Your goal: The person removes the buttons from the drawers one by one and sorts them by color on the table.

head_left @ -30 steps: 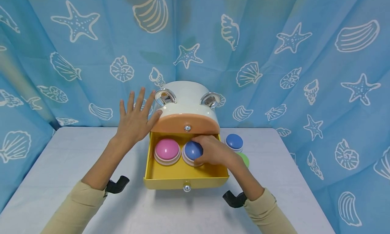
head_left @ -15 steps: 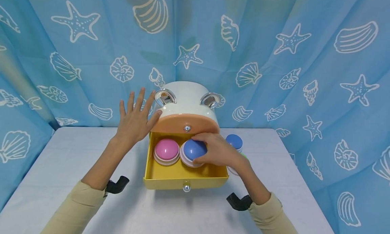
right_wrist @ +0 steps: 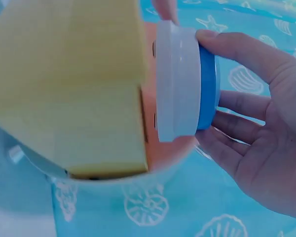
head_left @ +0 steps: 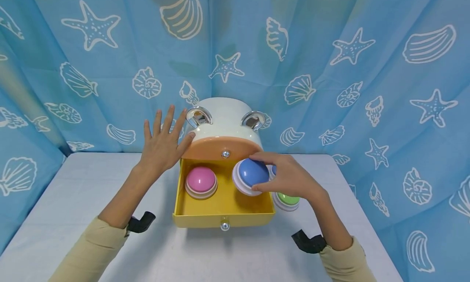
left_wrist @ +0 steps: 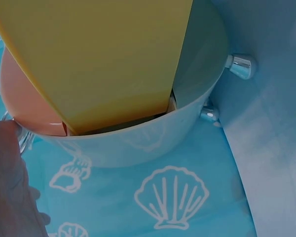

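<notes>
My right hand (head_left: 293, 178) pinches a blue-domed push button (head_left: 253, 172) with a white base between thumb and fingers. It is held tilted above the right side of the pulled-out yellow drawer (head_left: 224, 221). In the right wrist view the button (right_wrist: 180, 84) is seen side-on, raised past the drawer wall. A pink-domed button (head_left: 201, 180) sits in the drawer's left half. My left hand (head_left: 163, 149) has its fingers spread, the thumb at the left side of the white drawer cabinet (head_left: 225, 114). The left wrist view shows only part of that hand (left_wrist: 12, 182).
To the drawer's right, on the white table (head_left: 158, 249), stand a green button (head_left: 288, 200) and another blue button (head_left: 274, 170), mostly hidden by my right hand. An orange upper drawer front (head_left: 209, 148) is above. A blue seashell-print curtain (head_left: 330, 90) hangs behind.
My right hand has lifted the blue button from the drawer floor and moved it right and up, towards the drawer's right wall. The left hand has stayed in place.
</notes>
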Motion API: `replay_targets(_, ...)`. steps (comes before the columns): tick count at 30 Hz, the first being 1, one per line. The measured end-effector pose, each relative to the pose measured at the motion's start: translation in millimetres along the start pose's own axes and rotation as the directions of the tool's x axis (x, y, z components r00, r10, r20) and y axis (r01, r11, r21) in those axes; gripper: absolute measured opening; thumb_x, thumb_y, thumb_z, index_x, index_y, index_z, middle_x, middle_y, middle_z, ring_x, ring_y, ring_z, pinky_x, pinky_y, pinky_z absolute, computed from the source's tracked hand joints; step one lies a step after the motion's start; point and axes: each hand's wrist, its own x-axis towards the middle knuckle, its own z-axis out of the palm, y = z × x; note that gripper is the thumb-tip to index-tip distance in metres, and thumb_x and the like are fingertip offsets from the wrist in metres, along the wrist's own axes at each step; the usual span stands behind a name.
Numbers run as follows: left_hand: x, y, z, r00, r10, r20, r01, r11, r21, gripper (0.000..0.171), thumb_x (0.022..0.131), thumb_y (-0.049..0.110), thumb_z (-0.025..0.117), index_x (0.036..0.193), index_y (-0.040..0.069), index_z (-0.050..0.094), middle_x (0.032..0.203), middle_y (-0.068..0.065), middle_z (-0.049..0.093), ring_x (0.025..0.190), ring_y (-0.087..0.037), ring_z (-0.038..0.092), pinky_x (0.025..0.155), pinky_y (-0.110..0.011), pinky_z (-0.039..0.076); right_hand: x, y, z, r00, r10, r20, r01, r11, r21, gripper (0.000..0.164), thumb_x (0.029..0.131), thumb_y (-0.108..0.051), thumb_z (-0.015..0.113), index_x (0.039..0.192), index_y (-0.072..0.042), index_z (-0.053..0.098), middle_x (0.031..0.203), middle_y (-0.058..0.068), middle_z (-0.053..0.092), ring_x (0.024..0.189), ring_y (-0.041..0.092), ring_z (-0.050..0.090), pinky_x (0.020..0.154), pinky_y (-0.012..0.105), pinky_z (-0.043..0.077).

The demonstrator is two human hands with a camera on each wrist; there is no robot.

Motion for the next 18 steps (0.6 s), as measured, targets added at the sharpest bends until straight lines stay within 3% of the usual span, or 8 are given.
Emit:
replay_targets(5,0.3,1.1,-1.0,1.000,0.002,0.001,-0.002,1.000,0.000,0.072,0.104,0.049,0.039,0.162,0.018,0.011,0.166,-0.017,0.002,0.148,-0.046,-0.002,0.111,-0.067,-0.007,-9.8,11.4,-19.3,1.000,0.000,-0.012,0.000,1.000,0.016,0.070,0.077,-0.030,0.087,0.139,-0.011,0.060,0.134,0.007,0.061,0.118,0.030,0.057,0.090,0.048,0.054)
replay_targets(11,-0.2,1.7,-1.4,1.000,-0.001,0.007,0.001,1.000,-0.002,0.072,0.104,0.050,0.038,0.162,0.018,0.011,0.166,-0.017,0.001,0.148,-0.046,-0.003,0.111,-0.067,-0.008,-18.0,29.7,-34.4,0.998,0.063,0.001,-0.063,0.998,-0.022,0.071,0.080,-0.031,0.085,0.141,-0.009,0.057,0.137,0.011,0.059,0.121,0.033,0.055,0.092,0.050,0.052)
replay_targets(18,-0.6,2.1,-2.0,1.000,-0.007,0.015,0.007,1.000,-0.004,0.071,0.104,0.050,0.037,0.162,0.018,0.010,0.166,-0.016,0.000,0.149,-0.046,-0.004,0.111,-0.067,-0.009,-24.4,64.2,-47.6,0.995,0.094,-0.009,-0.095,0.994,-0.045,0.071,0.081,-0.030,0.084,0.140,-0.004,0.056,0.135,0.017,0.058,0.119,0.036,0.055,0.097,0.053,0.048)
